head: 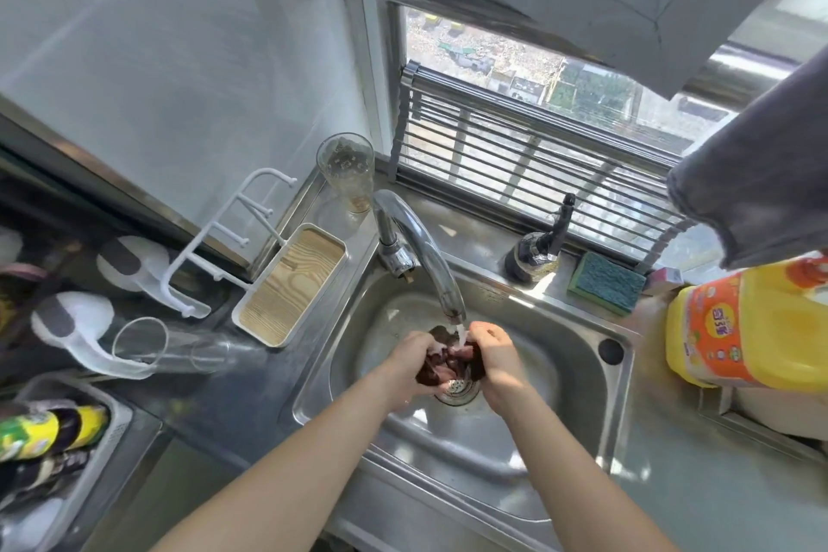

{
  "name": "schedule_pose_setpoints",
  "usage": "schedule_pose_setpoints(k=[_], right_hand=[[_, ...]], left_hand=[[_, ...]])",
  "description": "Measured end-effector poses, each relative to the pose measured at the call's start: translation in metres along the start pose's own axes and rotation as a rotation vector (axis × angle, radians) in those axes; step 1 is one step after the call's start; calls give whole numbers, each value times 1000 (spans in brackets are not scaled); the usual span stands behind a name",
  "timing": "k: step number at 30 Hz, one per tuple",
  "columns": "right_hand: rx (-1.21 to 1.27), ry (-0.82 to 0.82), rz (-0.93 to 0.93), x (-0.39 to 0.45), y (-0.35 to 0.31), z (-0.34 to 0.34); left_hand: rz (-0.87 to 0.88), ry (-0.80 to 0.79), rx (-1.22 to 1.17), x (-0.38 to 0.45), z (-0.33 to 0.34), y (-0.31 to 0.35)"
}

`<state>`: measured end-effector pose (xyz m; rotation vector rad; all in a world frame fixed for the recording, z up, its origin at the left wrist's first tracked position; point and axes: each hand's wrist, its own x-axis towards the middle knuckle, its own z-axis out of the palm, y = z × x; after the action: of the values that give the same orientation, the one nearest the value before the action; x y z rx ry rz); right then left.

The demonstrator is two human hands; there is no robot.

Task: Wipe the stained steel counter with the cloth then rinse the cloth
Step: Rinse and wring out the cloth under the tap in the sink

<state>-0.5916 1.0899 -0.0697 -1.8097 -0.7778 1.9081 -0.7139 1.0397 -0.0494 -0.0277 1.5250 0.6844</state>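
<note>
Cloth [448, 365]: dark maroon-brown, wet, bunched into a crumpled wad. Held over the sink [528, 327] basin, directly above the drain strainer [457, 388], under the faucet [430, 255] spout; water stream lands on its top. Steel surface [699, 484]: grey, dull sheen, runs round the sink rim on the left, front and right edges.

Sponge [605, 281] and soap pump [541, 247] far right on ledge; yellow jug [743, 327] right; tall glass [347, 173] far; wood-lined tray [291, 285] left.
</note>
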Motion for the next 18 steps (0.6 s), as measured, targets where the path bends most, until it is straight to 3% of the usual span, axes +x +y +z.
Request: schedule_pose_setpoints(k=[3,5,8,10,13,16,18], right_hand=[[29,-257,52,-4,4,-7],[12,-318,81,-4,5,-8],[68,-253,187,-3,8,0],[-31,-144,199,1,12,-1],[-129,-27,133,1,16,-5],[180,46,171,-1,18,-5],[420,-24,158,-8,15,0]], left_hand=[[-14,17,-80,2,-7,0],[22,12,-79,4,-8,-2],[137,-81,86,0,-5,-5],[171,-141,169,-5,-3,-8],[90,-94,4,0,-9,-12],[29,-22,-81,8,-20,-19],[-67,-149,-40,8,-22,-25]])
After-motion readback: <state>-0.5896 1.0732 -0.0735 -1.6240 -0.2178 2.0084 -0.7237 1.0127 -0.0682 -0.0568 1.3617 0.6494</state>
